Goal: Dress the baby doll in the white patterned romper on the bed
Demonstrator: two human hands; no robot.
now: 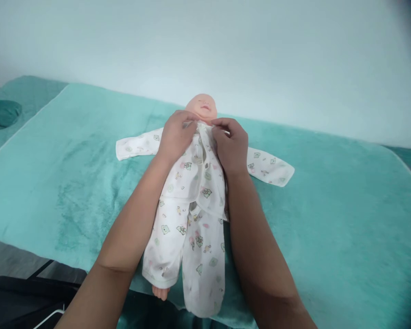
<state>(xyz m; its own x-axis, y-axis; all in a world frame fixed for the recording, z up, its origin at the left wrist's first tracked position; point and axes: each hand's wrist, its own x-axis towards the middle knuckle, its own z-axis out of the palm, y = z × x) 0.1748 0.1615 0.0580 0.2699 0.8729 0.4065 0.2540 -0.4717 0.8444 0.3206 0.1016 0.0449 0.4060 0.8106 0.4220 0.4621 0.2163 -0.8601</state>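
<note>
A baby doll (pixel 205 106) lies on its back, its head toward the wall. It wears a white printed baby shirt (pixel 186 176) with long sleeves spread to both sides, and matching pants (pixel 203 260). One doll foot pokes out of the left pant leg; the other leg's end is covered. My left hand (pixel 179 135) pinches the shirt's neckline on the left, just below the doll's chin. On the right side of the collar, my right hand (pixel 231 141) grips the cloth with bent fingers. Between my hands the shirt front hangs slightly parted.
A teal plush cover (pixel 328 237) spreads over the table under the doll. Behind it rises a pale wall (pixel 226 50). A dark hollow in the cloth (pixel 2 113) shows at the far left. Black furniture (pixel 23 301) stands beyond the front left edge.
</note>
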